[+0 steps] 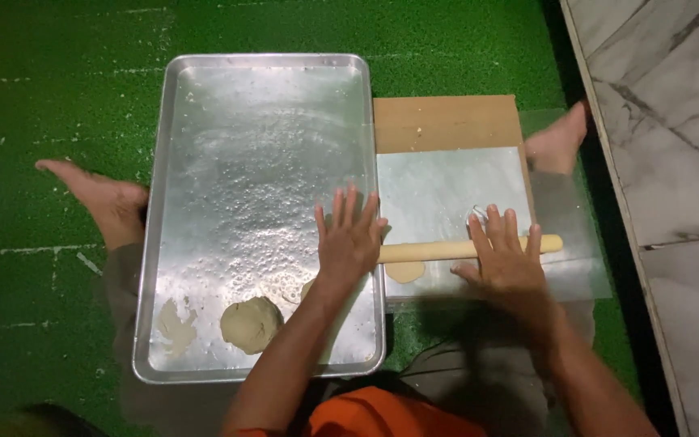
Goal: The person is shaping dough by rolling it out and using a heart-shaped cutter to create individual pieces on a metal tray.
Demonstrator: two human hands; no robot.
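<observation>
Both hands — left hand [349, 239], right hand [505, 257] — lie spread flat on the rolling pin [446, 250], its long axis running left to right over the dough [405, 271].

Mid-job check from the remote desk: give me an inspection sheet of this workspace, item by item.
Surface: wooden board on green mat, with a clear plastic sheet spread over its near part.
Job's things: rolling pin lies across the sheet; a small flattened dough piece shows just under it. Dough ball sits in the metal tray, beside a thin dough smear.
Clutter: flour specks on tray and mat.
Hands: left hand and right hand both flat, fingers spread, pressing on the pin.
Cables: nothing seen.
Surroundings: marble floor on the right; the person's bare feet either side of the work.
</observation>
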